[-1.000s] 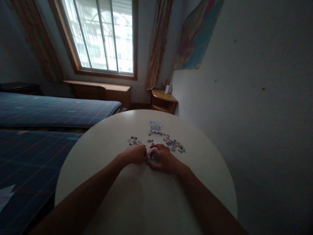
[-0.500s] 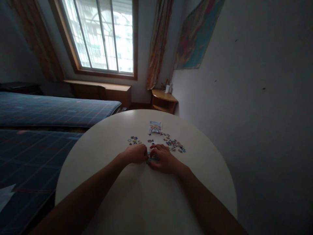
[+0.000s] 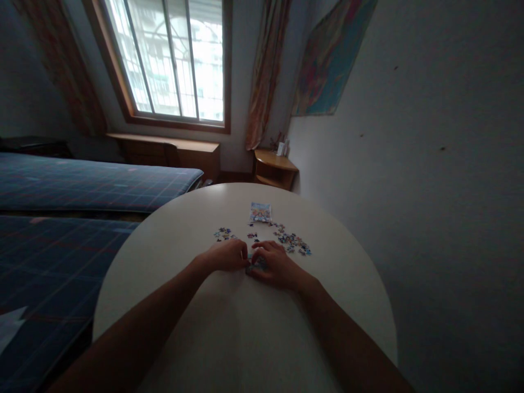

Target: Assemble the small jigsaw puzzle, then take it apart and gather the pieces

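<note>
Head view: hands seemingly touch pieces, well inside table edge.

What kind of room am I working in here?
Probably a bedroom in a home: plaid mattresses lie to the left, a wood-framed window is in the far wall, and a small wooden stand sits beyond the round table.

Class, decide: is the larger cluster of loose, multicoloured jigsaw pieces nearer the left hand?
No: the larger cluster lies beyond the right hand.

The right hand partly hides the nearest puzzle pieces, and the top edge crops the window.
</note>
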Demonstrator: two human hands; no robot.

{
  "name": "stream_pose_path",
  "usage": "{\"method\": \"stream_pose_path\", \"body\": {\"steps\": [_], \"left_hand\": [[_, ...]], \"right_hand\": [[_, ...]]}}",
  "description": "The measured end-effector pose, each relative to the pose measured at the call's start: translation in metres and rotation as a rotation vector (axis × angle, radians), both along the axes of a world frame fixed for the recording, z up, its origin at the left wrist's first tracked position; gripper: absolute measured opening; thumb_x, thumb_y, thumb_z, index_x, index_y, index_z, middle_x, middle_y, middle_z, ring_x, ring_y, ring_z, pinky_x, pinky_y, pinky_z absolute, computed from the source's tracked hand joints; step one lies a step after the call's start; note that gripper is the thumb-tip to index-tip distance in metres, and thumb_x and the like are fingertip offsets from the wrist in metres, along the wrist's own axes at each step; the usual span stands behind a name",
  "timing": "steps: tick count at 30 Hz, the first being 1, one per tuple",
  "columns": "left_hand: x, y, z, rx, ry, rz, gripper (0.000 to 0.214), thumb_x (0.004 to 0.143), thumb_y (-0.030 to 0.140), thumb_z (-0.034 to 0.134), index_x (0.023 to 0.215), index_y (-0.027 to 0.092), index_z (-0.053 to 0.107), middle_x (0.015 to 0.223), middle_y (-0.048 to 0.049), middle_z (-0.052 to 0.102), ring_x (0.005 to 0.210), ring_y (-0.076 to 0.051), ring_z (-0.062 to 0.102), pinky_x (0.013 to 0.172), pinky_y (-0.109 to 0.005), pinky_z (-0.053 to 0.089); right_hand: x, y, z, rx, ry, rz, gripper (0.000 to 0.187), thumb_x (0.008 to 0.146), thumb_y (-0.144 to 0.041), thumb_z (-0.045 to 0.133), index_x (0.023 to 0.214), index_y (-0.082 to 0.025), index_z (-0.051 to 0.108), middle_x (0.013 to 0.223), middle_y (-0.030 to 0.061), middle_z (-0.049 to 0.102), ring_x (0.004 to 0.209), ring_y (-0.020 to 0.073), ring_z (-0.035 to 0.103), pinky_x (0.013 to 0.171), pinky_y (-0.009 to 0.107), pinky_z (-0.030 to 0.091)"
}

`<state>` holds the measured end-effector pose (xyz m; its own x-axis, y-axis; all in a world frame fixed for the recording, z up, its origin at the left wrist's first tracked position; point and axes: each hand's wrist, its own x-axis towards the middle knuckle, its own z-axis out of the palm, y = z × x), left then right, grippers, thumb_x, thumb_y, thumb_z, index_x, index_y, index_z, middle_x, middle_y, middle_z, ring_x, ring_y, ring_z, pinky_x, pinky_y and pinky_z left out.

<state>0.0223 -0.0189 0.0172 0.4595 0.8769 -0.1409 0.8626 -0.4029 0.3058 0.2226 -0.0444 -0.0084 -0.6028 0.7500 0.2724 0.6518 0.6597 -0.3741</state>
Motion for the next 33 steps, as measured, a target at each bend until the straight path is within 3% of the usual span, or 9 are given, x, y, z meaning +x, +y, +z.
{"method": "stream_pose_path", "body": {"steps": [6, 11, 21, 28, 33], "left_hand": [[-0.015, 0.012, 0.002, 0.005, -0.016, 0.04, 0.021, 0.08, 0.038, 0.065, 0.088, 0.019, 0.07, 0.084, -0.0049, 0.072, 0.073, -0.017, 0.066, 0.058, -0.022, 0.04], [-0.029, 0.022, 0.005, 0.082, 0.014, 0.161, 0.023, 0.082, 0.039, 0.062, 0.088, 0.018, 0.069, 0.087, -0.0065, 0.072, 0.078, -0.02, 0.065, 0.061, -0.025, 0.04], [-0.051, 0.042, -0.003, 0.157, 0.022, 0.44, 0.029, 0.087, 0.044, 0.056, 0.1, 0.021, 0.067, 0.102, -0.009, 0.072, 0.092, -0.023, 0.067, 0.073, -0.028, 0.046], [-0.066, 0.047, -0.01, 0.144, 0.022, 0.509, 0.026, 0.088, 0.036, 0.054, 0.104, 0.023, 0.069, 0.108, -0.0092, 0.071, 0.098, -0.022, 0.066, 0.079, -0.028, 0.047], [-0.073, 0.049, -0.012, 0.141, 0.016, 0.525, 0.026, 0.087, 0.033, 0.054, 0.104, 0.025, 0.071, 0.108, -0.0076, 0.072, 0.101, -0.023, 0.066, 0.08, -0.028, 0.048]], "right_hand": [[-0.001, 0.002, 0.0, 0.038, 0.015, -0.022, 0.012, 0.088, -0.031, 0.064, 0.097, -0.023, 0.066, 0.125, 0.0095, 0.062, 0.122, 0.0245, 0.051, 0.105, 0.046, 0.033], [-0.005, 0.004, -0.008, 0.079, 0.038, -0.111, 0.026, 0.085, -0.032, 0.067, 0.109, -0.023, 0.063, 0.125, 0.01, 0.061, 0.122, 0.0253, 0.05, 0.107, 0.046, 0.031], [-0.006, 0.004, -0.008, 0.035, 0.023, -0.124, 0.04, 0.082, -0.036, 0.068, 0.119, -0.023, 0.06, 0.13, 0.01, 0.058, 0.125, 0.0269, 0.048, 0.107, 0.048, 0.029], [-0.004, 0.006, -0.008, 0.055, 0.038, -0.126, 0.037, 0.083, -0.031, 0.067, 0.119, -0.023, 0.06, 0.13, 0.0105, 0.059, 0.125, 0.0261, 0.049, 0.108, 0.047, 0.03], [0.007, 0.017, -0.013, 0.077, 0.045, -0.217, 0.036, 0.083, -0.026, 0.065, 0.118, -0.022, 0.061, 0.13, 0.0113, 0.059, 0.124, 0.0271, 0.05, 0.106, 0.047, 0.033]]}}
